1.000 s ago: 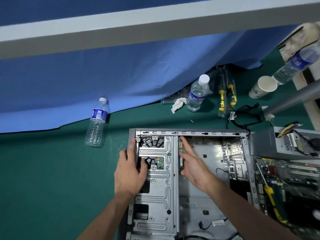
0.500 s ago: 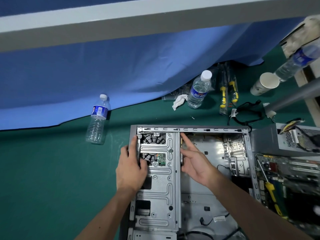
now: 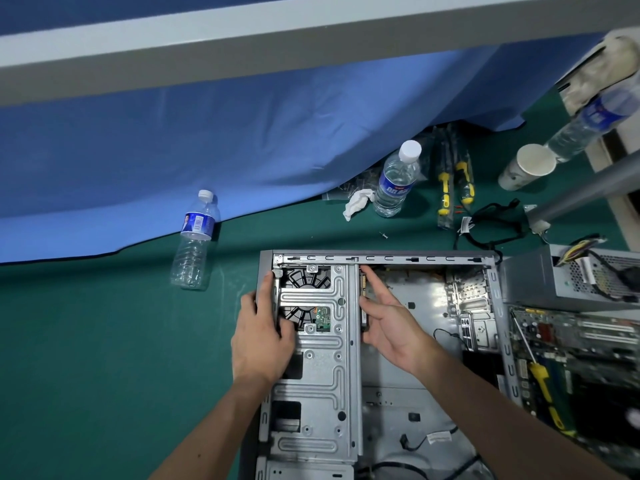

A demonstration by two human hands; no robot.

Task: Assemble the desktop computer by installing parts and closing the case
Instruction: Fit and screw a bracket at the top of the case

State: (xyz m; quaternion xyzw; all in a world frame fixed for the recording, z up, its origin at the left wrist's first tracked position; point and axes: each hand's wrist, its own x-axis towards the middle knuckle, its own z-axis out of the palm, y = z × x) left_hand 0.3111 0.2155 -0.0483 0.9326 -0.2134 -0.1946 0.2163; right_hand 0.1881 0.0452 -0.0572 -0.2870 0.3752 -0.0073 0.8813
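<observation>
Our left hand (image 3: 261, 341) still grips the grey metal drive cage (image 3: 325, 344); our right hand (image 3: 391, 327), fingers straight, stays pressed against the cage's right edge.

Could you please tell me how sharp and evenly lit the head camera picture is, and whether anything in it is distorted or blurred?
Head view: the computer case and both hands, left hand and right hand, are sharp and evenly lit; the wide-angle lens bends the grey beam along the top; the tilted water bottle at the right edge is smeared; the motherboard at lower right lies in dimmer light.
</observation>
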